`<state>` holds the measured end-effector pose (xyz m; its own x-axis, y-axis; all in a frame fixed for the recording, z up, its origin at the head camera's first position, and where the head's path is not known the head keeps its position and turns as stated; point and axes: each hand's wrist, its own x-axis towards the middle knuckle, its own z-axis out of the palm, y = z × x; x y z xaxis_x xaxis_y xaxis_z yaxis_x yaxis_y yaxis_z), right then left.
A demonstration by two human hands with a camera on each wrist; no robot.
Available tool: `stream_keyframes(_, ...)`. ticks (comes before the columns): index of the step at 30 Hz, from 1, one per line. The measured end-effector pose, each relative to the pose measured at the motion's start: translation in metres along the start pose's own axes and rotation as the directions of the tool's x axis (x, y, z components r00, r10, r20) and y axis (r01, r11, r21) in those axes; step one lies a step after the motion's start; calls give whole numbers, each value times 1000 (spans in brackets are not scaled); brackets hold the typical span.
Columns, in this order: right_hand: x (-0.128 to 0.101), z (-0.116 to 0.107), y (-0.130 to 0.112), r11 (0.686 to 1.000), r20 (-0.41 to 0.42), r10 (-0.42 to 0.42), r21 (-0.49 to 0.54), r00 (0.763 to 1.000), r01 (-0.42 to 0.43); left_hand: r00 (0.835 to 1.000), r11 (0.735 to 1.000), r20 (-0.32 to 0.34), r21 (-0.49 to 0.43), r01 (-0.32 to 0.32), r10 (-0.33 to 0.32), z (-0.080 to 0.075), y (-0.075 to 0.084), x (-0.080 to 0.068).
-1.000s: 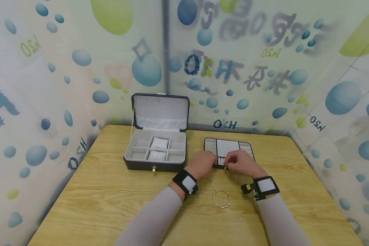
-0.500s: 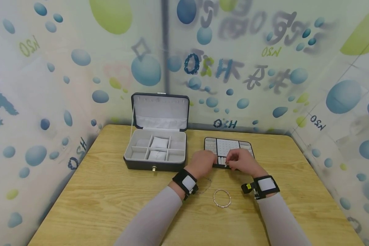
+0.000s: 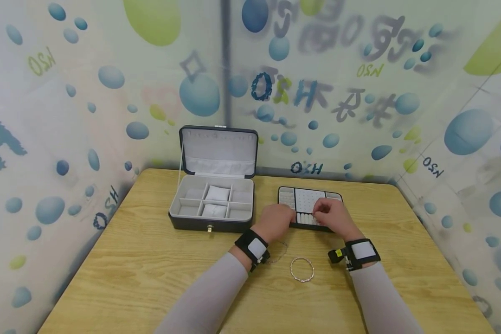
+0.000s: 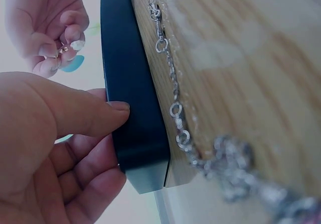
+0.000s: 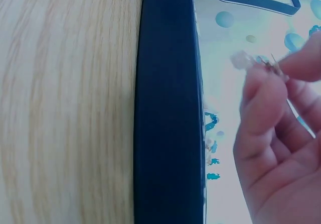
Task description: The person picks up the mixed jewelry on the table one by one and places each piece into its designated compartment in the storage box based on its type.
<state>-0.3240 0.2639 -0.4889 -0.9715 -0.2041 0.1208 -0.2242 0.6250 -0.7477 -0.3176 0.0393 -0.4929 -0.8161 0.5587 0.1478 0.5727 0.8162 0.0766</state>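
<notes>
My left hand grips the near left corner of the jewelry tray; in the left wrist view its thumb lies on the tray's dark side. The tray has a white panel with small holes and a row of ring rolls. Over its right part, my right hand pinches a small earring. The earring, gold-coloured with a whitish drop, shows between thumb and fingers in the right wrist view, slightly blurred. A silver chain bracelet lies on the table beside the tray's near side.
An open dark jewelry box stands to the left, with grey compartments and two white cushions. A silver bangle lies on the wooden table between the forearms. Patterned walls close off the back and sides.
My right hand has shifted slightly right and up over the tray with the earring, uncovering more of the ring rolls. My left hand has stayed at the tray's corner.
</notes>
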Motion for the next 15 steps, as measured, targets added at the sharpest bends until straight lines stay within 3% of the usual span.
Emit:
stream_keyframes(10, 0, -2, 2, 996, -165, 76, -43, 983, -84, 1000, 1000, 6, -4, 0, 0, 0, 0, 0)
stream_keyframes(15, 0, -1, 1, 992, -208, 79, -84, 975, -98, 1000, 1000, 3, -2, -6, 6, 0, 0, -1)
